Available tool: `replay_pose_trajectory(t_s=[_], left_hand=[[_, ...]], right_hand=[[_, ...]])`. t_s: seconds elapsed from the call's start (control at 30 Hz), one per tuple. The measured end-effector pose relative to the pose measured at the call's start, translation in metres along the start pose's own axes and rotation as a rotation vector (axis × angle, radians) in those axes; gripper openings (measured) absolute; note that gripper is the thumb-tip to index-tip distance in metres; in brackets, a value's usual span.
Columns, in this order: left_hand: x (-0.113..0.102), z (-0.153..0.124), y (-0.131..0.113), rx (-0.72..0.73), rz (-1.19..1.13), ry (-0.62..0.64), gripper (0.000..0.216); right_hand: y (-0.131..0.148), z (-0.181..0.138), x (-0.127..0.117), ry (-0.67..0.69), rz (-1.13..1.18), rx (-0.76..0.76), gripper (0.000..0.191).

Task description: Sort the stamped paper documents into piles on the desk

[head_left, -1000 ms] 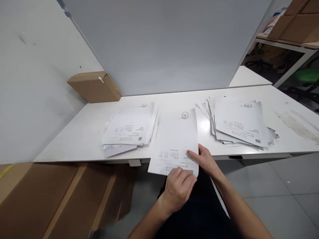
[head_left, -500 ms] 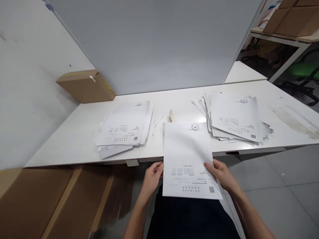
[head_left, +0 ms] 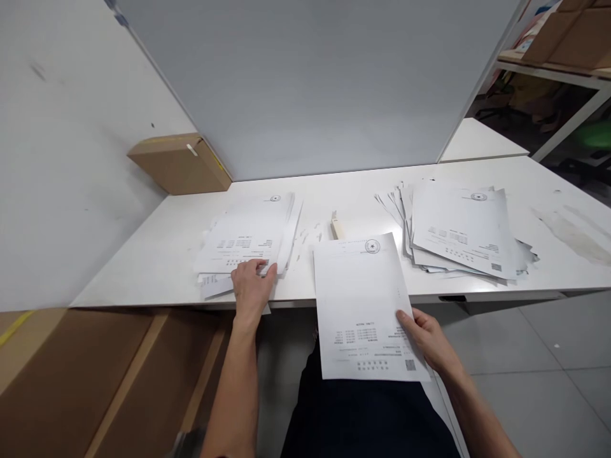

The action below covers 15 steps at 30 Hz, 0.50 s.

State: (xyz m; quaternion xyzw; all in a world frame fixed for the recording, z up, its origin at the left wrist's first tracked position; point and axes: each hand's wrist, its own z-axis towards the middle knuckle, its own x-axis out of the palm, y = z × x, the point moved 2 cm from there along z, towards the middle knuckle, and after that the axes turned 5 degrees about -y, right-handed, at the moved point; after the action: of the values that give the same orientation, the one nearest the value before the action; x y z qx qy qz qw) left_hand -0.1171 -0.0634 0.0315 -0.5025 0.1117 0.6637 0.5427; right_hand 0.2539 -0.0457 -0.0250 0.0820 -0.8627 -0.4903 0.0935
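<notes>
A printed white sheet (head_left: 363, 299) with a round seal at its top hangs over the front edge of the white table (head_left: 157, 254). My right hand (head_left: 427, 340) grips that sheet at its lower right side, thumb on top. My left hand (head_left: 252, 285) rests on the near edge of the left stack of printed sheets (head_left: 248, 238), fingers curled onto the top sheet. A larger fanned stack of printed sheets (head_left: 461, 232) lies on the table at the right, apart from both hands.
A small beige block (head_left: 337, 227) stands on the table just beyond the held sheet. A cardboard box (head_left: 179, 164) sits at the back left against the grey partition (head_left: 305, 83). Large cardboard boxes (head_left: 95, 375) stand under the table on the left.
My left hand has let go of the held sheet and moved left onto the left stack. My right hand still holds the sheet, which was lifted and pulled toward me.
</notes>
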Motion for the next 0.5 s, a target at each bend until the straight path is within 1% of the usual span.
replay_pose_trajectory(t_s=[0.1,0.17,0.2,0.23,0.4,0.5], left_hand=[[-0.003,0.003,0.002,-0.107,-0.017,0.078,0.023],[-0.005,0.004,0.004,-0.136,-0.038,0.11,0.023],[-0.006,0.004,0.005,-0.127,-0.045,0.124,0.024],[-0.007,0.004,0.006,-0.102,-0.043,0.132,0.024],[-0.01,-0.001,0.005,0.117,0.039,0.16,0.028],[-0.012,-0.002,0.005,0.153,0.052,0.159,0.028]], right_hand=[[-0.001,0.0,-0.001,-0.008,-0.043,-0.005,0.032],[-0.002,0.001,-0.002,0.002,-0.044,-0.014,0.031],[-0.003,0.001,-0.002,0.01,-0.04,-0.018,0.031],[-0.003,0.001,-0.002,0.014,-0.036,-0.021,0.032],[-0.005,0.002,-0.001,0.001,-0.069,-0.016,0.039],[-0.004,0.001,0.0,0.0,-0.098,-0.003,0.044]])
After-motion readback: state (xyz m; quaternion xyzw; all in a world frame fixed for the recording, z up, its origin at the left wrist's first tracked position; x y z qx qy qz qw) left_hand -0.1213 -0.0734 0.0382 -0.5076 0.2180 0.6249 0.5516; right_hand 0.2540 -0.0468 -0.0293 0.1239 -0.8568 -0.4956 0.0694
